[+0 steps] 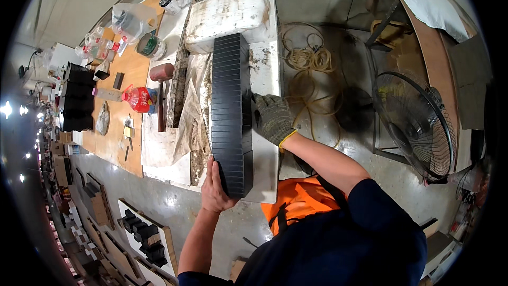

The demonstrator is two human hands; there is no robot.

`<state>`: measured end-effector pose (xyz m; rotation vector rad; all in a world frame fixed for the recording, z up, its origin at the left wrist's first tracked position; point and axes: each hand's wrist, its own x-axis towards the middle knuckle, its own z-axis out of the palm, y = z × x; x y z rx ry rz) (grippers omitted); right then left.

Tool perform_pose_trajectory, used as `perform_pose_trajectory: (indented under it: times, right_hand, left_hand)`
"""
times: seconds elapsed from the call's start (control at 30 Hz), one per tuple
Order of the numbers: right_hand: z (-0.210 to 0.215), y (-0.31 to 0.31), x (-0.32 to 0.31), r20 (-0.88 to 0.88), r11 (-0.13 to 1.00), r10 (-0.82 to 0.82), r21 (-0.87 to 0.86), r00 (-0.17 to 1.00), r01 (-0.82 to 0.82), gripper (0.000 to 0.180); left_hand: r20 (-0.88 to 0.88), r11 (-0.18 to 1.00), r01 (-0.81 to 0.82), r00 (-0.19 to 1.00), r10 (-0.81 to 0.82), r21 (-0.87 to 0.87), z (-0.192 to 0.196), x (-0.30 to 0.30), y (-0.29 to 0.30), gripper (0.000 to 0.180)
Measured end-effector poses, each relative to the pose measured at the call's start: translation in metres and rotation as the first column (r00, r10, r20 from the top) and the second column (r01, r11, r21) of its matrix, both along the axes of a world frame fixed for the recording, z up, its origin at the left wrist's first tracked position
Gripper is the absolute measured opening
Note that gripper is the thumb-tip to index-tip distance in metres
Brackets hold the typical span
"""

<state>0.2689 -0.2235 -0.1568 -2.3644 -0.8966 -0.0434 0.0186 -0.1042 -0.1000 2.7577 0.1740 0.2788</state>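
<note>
A long row of thin black slabs [230,122], packed face to face, runs lengthwise along the near part of the white worktable [264,167]. My bare left hand [216,186] grips the row's near end, its fingers along the left side. Against the right side rests my right hand [273,118], in a grey-green knitted glove with a yellow cuff; its fingers bend in toward the slabs and their tips are partly hidden. Beyond the far end sits a stained white block [227,13]. Left of the slabs lie a crumpled dirty cloth [193,111] and a mallet [161,74] with a reddish-brown head.
A red-labelled bottle [140,99], a jar [150,46] and several cans stand left on the table. Black stacked pieces [76,95] are farther left. On the right are a coiled hose [309,58] on the floor and a large fan [415,124]. Orange fabric [299,198] hangs near my waist.
</note>
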Motion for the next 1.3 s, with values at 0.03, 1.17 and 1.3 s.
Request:
perform_pose_trajectory:
  times: [0.03,1.17,1.3]
  right_hand:
    - [-0.006,0.0,-0.001,0.097,0.999,-0.012,0.05,0.995,0.008,0.051]
    - [0.04,0.015,0.041,0.227,0.597,0.746,0.188,0.626,-0.78,0.023]
    - [0.033,0.02,0.043,0.243,0.582,0.749,0.204,0.617,-0.787,0.021]
  left_hand:
    - [0.003,1.0,-0.001,1.0,0.001,0.001,0.0,0.001,0.0,0.107]
    - [0.004,1.0,-0.02,1.0,0.02,0.02,0.0,-0.002,-0.001,0.108]
    - [0.01,1.0,-0.016,1.0,0.016,0.025,-0.001,-0.002,0.0,0.108]
